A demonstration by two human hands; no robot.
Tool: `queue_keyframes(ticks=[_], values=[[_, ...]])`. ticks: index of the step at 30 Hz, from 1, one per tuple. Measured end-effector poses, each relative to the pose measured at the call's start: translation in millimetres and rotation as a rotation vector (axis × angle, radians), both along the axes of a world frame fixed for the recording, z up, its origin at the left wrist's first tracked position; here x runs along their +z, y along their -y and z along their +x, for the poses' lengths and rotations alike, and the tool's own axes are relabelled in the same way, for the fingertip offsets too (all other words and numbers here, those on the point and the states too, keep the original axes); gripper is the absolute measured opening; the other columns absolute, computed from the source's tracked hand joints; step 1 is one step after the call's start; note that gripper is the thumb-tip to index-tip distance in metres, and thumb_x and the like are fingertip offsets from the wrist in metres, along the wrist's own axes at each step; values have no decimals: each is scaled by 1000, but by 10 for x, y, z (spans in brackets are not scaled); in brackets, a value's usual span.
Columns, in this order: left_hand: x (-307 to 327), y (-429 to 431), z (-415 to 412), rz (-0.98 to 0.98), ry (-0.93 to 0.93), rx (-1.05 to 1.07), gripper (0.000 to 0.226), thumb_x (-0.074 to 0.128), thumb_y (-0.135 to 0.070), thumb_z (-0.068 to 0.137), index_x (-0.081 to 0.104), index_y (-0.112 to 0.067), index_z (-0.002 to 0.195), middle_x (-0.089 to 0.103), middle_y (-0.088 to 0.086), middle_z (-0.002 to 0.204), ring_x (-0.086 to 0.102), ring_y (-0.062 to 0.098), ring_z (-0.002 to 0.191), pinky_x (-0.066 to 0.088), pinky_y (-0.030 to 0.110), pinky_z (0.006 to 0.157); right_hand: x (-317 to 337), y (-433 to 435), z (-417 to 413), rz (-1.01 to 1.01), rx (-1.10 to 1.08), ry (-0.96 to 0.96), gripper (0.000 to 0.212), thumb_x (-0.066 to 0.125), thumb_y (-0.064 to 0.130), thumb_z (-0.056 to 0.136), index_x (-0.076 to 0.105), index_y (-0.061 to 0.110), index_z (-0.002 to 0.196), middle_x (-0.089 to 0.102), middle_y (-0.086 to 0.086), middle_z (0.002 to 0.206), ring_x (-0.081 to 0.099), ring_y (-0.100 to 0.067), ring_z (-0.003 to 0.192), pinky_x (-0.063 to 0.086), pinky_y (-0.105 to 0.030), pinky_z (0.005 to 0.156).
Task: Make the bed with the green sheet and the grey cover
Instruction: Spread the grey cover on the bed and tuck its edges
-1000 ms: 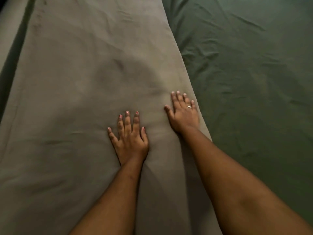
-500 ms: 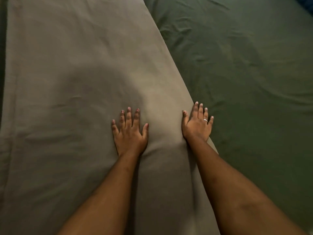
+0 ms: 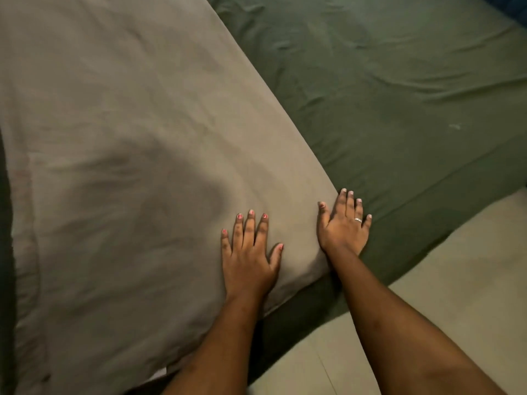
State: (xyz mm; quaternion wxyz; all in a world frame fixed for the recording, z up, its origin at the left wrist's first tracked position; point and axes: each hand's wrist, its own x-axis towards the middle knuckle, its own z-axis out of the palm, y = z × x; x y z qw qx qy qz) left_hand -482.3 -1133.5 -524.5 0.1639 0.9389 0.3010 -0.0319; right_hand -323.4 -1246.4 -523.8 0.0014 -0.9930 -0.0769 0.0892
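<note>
While grey cover [image 3: 128,138] lies over only part of green sheet [image 3: 385,95], its near corner sits at the bed edge. Left hand [image 3: 248,258] flat on grey cover by that corner, fingers straight and spread. Right hand [image 3: 342,226] straddles its right edge, fingers spread, gripping nothing. Risk: flat-palm pushing drags it skew, bunches creases, or slides the corner toward floor [image 3: 456,280].
</note>
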Motion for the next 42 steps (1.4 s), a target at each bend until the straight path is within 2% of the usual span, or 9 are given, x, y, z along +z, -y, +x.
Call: queue_keyframes(ticks=[7, 10, 15, 20, 25, 30, 33, 38, 42], values=[[164, 627, -944, 5, -38, -74, 66, 25, -60, 90, 31, -30, 148, 30, 4, 155, 25, 25, 144, 7, 50, 113, 273, 592, -897, -5, -94, -104, 74, 14, 59, 96, -3, 16, 153, -1, -4, 161, -3, -21, 148, -1, -47, 118], [239, 649, -1414, -13, -124, -88, 69, 8, -63, 87, 8, -36, 151, 7, -2, 161, 2, 19, 148, -9, 48, 113, 491, 438, -1371, 45, -54, -120, 76, 15, 59, 96, -6, 14, 153, -6, -7, 161, -8, -22, 148, -2, -46, 119], [343, 176, -1997, -14, -124, 203, 60, 26, -51, 99, 6, -33, 152, 2, -1, 161, -5, 21, 148, -5, 55, 114, 635, -298, -2240, 131, 344, -191, 73, 16, 58, 97, -7, 16, 152, -11, -6, 160, -13, -23, 147, -7, -44, 116], [171, -330, -2586, -20, -114, 226, 65, 10, -58, 93, -2, -33, 152, -7, -1, 160, -12, 19, 146, -9, 45, 117, 363, -891, -2823, 128, 682, -259, 68, 15, 58, 97, -13, 26, 151, -16, -1, 160, -17, -20, 146, -12, -43, 115], [97, -169, -3166, -39, -17, 372, 59, 24, -38, 95, 21, -16, 150, 17, 6, 158, 12, 25, 146, 14, 47, 116, 178, -1167, -3570, 105, 801, -212, 67, 5, 58, 93, -8, 29, 151, -11, 4, 160, -14, -17, 147, -17, -43, 113], [188, -773, -3816, -146, 47, 429, 57, 31, -27, 91, 37, -8, 144, 34, 10, 152, 26, 23, 141, 26, 57, 107, 325, -1870, -4181, 167, 1007, -277, 70, 8, 58, 90, 7, 29, 153, 4, 5, 161, 1, -16, 148, -4, -44, 118], [349, -1548, -4027, -178, 56, 471, 60, 25, -35, 93, 33, -10, 147, 32, 8, 154, 28, 26, 142, 24, 58, 108, 324, -2577, -4131, 188, 850, -214, 75, 13, 62, 91, 1, 23, 153, 0, 0, 161, -1, -18, 148, -2, -41, 117], [648, -2900, -4227, -268, -50, 393, 58, 27, -37, 102, 8, -19, 153, 1, -1, 161, -5, 18, 148, 5, 50, 116, 443, -3489, -3660, 205, 314, -232, 75, 28, 57, 97, -2, 16, 153, -5, -6, 161, -4, -22, 148, -2, -43, 119], [803, -3533, -4234, -289, -105, 343, 56, 28, -42, 101, 17, -20, 152, 10, 1, 160, 5, 21, 147, 14, 47, 116, 400, -3775, -3667, 96, 315, -415, 79, 24, 61, 96, -4, 15, 153, -10, -5, 161, -9, -24, 148, -3, -48, 118]])
